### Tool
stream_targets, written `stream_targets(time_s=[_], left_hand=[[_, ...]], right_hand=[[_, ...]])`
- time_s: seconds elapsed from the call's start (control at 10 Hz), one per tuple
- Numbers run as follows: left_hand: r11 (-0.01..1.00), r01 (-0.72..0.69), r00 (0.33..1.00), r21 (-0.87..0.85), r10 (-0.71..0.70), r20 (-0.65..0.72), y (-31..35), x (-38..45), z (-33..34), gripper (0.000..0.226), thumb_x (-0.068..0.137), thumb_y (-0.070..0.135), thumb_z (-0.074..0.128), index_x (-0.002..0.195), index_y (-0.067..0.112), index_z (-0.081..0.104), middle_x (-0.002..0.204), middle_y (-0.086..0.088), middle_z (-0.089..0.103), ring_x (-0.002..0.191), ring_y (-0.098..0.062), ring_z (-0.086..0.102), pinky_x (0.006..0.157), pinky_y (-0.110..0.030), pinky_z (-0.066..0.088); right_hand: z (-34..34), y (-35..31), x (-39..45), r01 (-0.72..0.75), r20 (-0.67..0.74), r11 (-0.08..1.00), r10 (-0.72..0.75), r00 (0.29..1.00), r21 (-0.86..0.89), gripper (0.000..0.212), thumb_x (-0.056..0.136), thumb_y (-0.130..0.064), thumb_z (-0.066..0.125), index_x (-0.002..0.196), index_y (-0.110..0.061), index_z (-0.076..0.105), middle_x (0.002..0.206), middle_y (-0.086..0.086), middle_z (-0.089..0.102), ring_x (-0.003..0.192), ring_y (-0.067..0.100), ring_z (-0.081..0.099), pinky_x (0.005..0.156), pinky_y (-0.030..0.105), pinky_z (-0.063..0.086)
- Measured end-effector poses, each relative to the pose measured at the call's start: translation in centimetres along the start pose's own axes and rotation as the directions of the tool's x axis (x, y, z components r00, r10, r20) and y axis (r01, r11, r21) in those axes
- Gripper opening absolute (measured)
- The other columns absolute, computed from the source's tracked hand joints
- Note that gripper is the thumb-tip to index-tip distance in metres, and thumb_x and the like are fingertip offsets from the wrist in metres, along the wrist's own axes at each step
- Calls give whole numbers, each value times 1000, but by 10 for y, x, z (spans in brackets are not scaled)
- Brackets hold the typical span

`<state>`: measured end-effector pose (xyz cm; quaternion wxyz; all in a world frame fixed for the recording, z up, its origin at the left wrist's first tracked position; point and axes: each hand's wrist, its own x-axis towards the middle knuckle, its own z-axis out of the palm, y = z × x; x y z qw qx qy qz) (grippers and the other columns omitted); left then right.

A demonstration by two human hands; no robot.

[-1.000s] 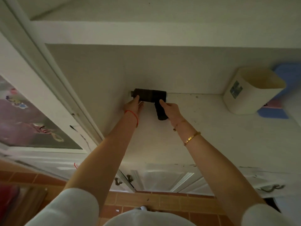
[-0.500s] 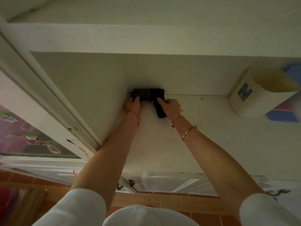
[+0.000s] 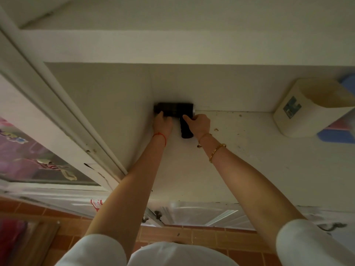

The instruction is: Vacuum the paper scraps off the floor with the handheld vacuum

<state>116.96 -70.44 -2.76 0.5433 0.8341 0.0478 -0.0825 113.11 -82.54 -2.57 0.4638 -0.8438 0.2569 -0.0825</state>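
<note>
The black handheld vacuum (image 3: pixel 175 109) lies on its side in the back left corner of a white shelf (image 3: pixel 240 150), its handle pointing toward me. My left hand (image 3: pixel 162 124) rests on the left end of its barrel. My right hand (image 3: pixel 198 123) touches the barrel and handle from the right, fingers curled against them. No paper scraps show in view.
A cream plastic container (image 3: pixel 311 108) stands at the shelf's back right, with a blue and pink item (image 3: pixel 338 133) behind it. An open glass cabinet door (image 3: pixel 48 150) hangs on the left. White lower cabinet doors (image 3: pixel 201 214) and red tiled floor (image 3: pixel 211 239) lie below.
Both hands have pushed a little deeper toward the shelf corner with the vacuum, and my view has tilted slightly. The grip on the vacuum looks the same.
</note>
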Motion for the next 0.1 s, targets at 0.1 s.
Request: stream_targets(time_s=[0.1], left_hand=[[998,-56,998,35,57,-35,0,-8,-3,51,100,8,46,149,1,37,154,-17,41,140,-29,42,116,-34,31]], right_hand=[[-4,2,-2,36,-7,999,-36,999,3,54,91,-40,65,51,-18,36,51,1,39,47,9,35,47,27,30]])
